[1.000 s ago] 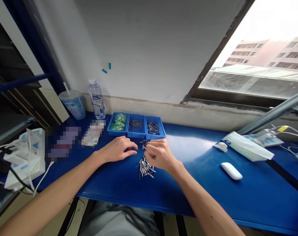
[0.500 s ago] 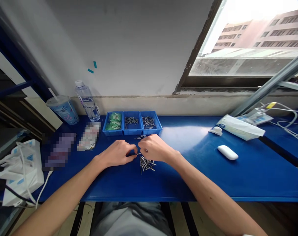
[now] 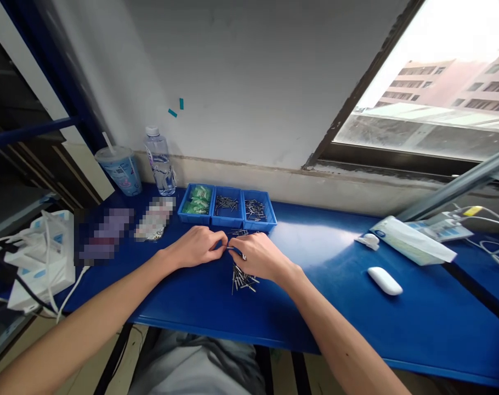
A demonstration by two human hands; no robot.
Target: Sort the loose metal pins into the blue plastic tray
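My left hand [image 3: 200, 246] is closed, thumb and forefinger pinched at one end of a thin metal rivet [image 3: 230, 248]. The fingertips of my right hand [image 3: 255, 255] close on the rivet's other end, and another metal piece shows by its curled fingers. Below my right hand lies a pile of metal rivets [image 3: 243, 281] on the blue table [image 3: 183, 299]. A few more rivets [image 3: 239, 233] lie just behind my hands. Behind them stand three joined blue bins: the left bin [image 3: 195, 219] holds green packets, the middle bin [image 3: 227, 222] and right bin [image 3: 260, 225] hold rivets.
At the back left stand a cup with a straw [image 3: 120, 170] and a water bottle [image 3: 161, 167]. White power strips [image 3: 44, 263] with cables lie far left. On the right are a white case [image 3: 385, 281], a crumpled tissue [image 3: 369, 241] and a tissue pack [image 3: 414, 241].
The view has turned and tilted. My fingertips have come closer together, and the rivet between them is now held nearly level.
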